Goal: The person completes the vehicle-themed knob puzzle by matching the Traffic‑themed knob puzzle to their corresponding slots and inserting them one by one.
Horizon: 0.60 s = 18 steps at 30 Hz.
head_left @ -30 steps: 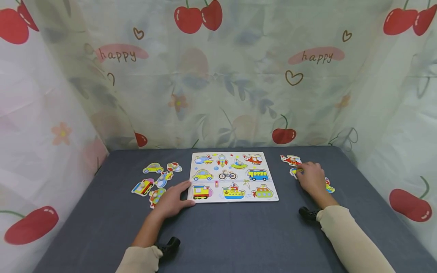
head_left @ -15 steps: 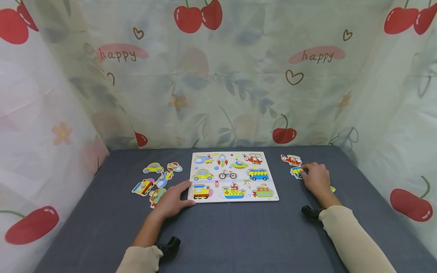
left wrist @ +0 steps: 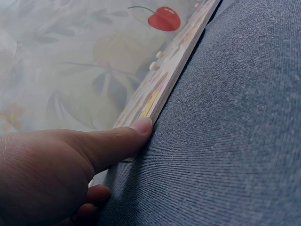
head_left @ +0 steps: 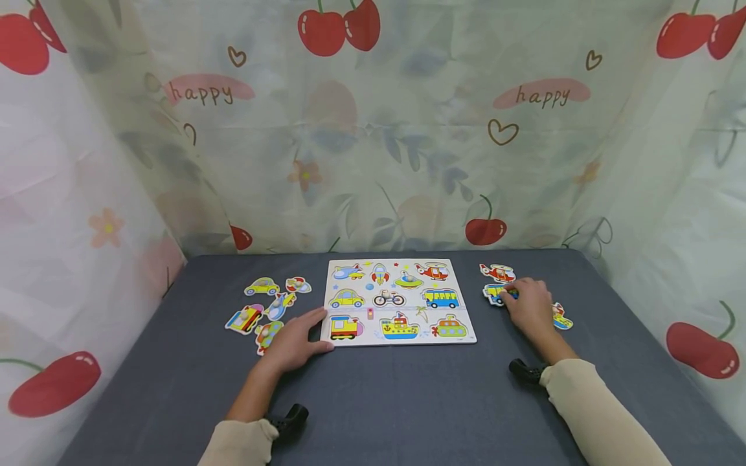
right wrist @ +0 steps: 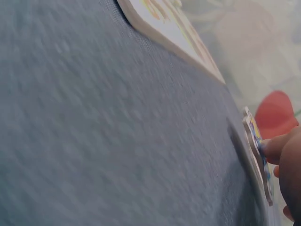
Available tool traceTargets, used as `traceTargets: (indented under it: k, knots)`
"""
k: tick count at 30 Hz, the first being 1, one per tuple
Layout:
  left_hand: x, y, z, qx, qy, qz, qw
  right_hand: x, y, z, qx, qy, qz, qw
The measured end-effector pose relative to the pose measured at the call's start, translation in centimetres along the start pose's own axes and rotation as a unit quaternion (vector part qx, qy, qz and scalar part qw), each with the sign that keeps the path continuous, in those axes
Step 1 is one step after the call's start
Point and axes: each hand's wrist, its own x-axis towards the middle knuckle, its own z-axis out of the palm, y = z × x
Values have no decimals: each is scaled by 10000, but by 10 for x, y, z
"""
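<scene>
We see the bus [head_left: 493, 294] only partly: the right hand [head_left: 531, 310] covers one end and seems to pinch it, right of the board [head_left: 397, 310]. The left hand [head_left: 294, 340], loosely spread, touches the board's corner.

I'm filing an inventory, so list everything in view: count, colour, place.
Puzzle board: one, white with pictures, middle
Car piece: one, yellow, left
Plane piece: one, blue and yellow, left
Train piece: one, mostly red and yellow, left
Submarine piece: one, mostly green, left
Rocket-like piece: one, red and yellow, left
Helicopter piece: one, red, right
Bus piece: one, blue and yellow, right
Part-hidden piece: one, multicoloured, far right
Table: one, grey, underneath
Curtain: count unclear, pale, printed, behind and beside
Wrist devices: two, black, each wrist
Sleeves: two, beige, arms
Left hand: one, board's left edge
Right hand: one, pinching bus piece
</scene>
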Motion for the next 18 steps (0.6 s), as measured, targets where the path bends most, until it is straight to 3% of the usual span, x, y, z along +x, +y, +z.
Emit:
traceTargets:
  k: [7,18]
  knots:
    - [0,0,0,9,2,8,10000,-5,-19,7,340,25,-8,9994]
    - [0,0,-1,2,-3,35,10000,-9,-53,18,748,-334,65,9966]
